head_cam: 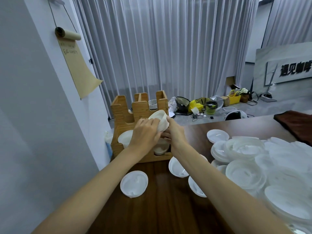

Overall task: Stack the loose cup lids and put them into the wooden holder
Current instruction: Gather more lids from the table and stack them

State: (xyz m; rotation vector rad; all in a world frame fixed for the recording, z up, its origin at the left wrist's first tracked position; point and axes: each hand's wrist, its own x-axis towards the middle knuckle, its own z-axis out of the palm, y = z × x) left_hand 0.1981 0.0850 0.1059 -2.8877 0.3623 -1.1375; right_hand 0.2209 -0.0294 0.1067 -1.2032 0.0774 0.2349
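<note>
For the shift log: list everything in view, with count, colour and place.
lid stack: one, white, held above the wooden holder
wooden holder: one, light wood, far left of the table, lids in two slots
loose lids: many, white, singles before the holder, heap at right
table: one, dark brown
paper scroll: one, tan, left wall
curtain: pale grey, behind
yellow basket: one, floor beyond
green basket: one, floor beyond
left hand: grips the stack
right hand: grips the stack
</note>
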